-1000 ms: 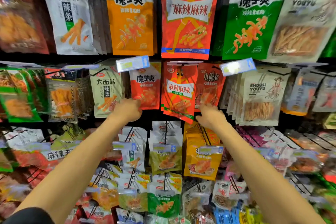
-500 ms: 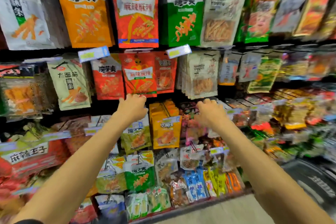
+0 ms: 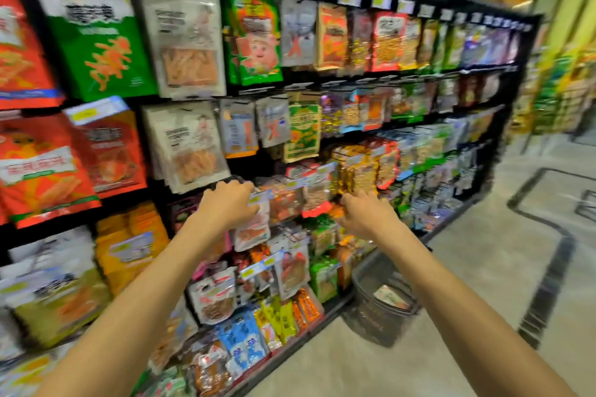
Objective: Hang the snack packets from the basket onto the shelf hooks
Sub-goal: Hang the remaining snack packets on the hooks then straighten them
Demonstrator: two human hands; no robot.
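Snack packet [image 3: 392, 298] lies flat in the dark basket [image 3: 367, 316] on the floor [image 3: 483, 267], lower right of centre. It looks a light, crinkly film pouch, probably slippery, best pinched at its stiffer top seam. At mid-frame the left hand [image 3: 225, 206] curls toward the hanging rows [image 3: 309, 193], its grip lost in blur, while the right hand [image 3: 364, 216] reaches with loose, empty fingers.

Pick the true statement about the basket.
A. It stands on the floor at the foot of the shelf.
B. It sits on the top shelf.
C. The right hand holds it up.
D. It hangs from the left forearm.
A: the basket stands on the floor against the shelf's base, below the right hand, with a packet in it.
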